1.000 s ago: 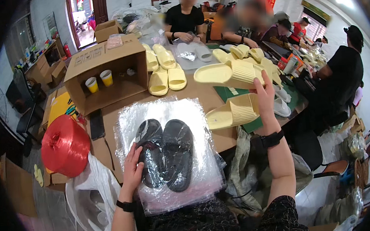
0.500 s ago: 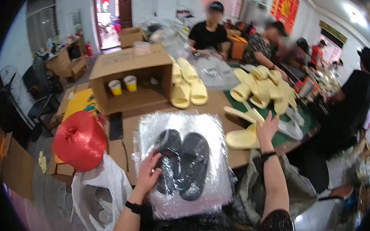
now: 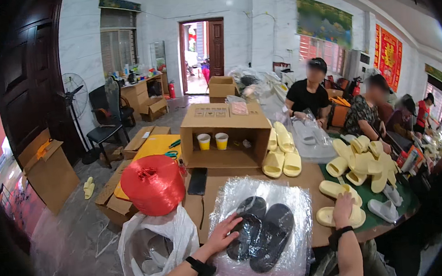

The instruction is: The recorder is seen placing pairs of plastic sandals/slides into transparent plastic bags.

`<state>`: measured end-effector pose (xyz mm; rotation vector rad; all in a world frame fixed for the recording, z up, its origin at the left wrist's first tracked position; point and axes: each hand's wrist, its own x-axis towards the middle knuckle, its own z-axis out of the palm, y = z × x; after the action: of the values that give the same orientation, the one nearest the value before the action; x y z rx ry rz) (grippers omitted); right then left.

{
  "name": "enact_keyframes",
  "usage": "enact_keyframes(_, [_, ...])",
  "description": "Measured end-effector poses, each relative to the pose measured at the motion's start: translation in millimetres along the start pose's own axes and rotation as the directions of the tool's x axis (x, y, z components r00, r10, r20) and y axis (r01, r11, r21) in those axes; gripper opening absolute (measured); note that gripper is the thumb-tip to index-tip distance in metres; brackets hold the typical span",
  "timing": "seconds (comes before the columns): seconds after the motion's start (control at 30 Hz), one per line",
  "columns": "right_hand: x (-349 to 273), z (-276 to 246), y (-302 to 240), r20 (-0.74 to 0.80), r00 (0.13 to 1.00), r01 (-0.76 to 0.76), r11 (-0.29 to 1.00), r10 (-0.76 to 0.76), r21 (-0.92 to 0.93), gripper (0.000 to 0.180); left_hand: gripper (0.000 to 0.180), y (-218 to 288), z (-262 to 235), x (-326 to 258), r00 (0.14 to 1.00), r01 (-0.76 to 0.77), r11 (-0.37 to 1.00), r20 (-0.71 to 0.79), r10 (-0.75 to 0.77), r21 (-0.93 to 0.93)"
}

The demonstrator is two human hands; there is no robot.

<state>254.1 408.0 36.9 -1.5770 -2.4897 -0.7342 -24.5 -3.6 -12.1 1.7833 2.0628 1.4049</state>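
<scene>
A pair of black slippers (image 3: pixel 272 232) lies side by side under clear plastic on a stack of clear plastic bags (image 3: pixel 301 253). My left hand (image 3: pixel 224 235) rests on the plastic at the left slipper, its fingers outstretched and holding nothing. To the right, a pale yellow slipper (image 3: pixel 332 187) leans behind another yellow slipper (image 3: pixel 326 217). My right hand (image 3: pixel 344 207) reaches between these two, with its fingers closed over the rear one's strap. The palm hides part of both.
An open cardboard box (image 3: pixel 226 160) holding two cups stands behind, beside more yellow slippers (image 3: pixel 285 141). A slipper pile (image 3: pixel 361 159) and grey slippers (image 3: pixel 385 209) lie right. A phone (image 3: pixel 198 181), red twine roll (image 3: pixel 152 186) and white sack (image 3: pixel 179 233) are left. Several people work across the table.
The view has swung left, shifting everything rightward and down in the picture. My right hand has come down from above the yellow pair onto the rear slipper. My left hand stays on the plastic.
</scene>
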Motion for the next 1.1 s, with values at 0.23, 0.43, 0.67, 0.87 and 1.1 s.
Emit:
enact_keyframes(0.23, [1.7,-10.7,40.8,0.053,0.98,0.183,0.975,-0.19,0.127,0.044,0.057,3.9,-5.6,-0.5,0.998,0.052,0.998,0.045,-0.051,-0.034])
enact_keyframes(0.43, [14.3,25.0,34.7,-0.092,0.99,0.112,0.993,-0.109,0.03,0.044,0.057,10.6,-6.2,4.4,0.994,0.08,0.997,0.078,-0.079,-0.012])
enact_keyframes(0.67, [10.0,27.6,26.3,-0.214,0.977,0.07,0.953,-0.005,0.294,0.013,0.056,11.9,-7.8,0.7,0.999,0.043,0.999,0.01,-0.043,-0.007])
enact_keyframes(0.87, [17.4,21.5,44.6,-0.442,0.867,0.344,0.917,-0.229,0.201,0.013,0.057,7.6,-3.3,3.2,1.0,0.019,0.999,0.019,-0.019,-0.029])
enact_keyframes(1.1, [0.8,-46.2,-0.7,-0.543,0.606,0.787,0.541,-0.582,0.298,0.012,0.058,6.4,-4.9,1.2,0.999,0.034,0.999,0.014,-0.034,0.0])
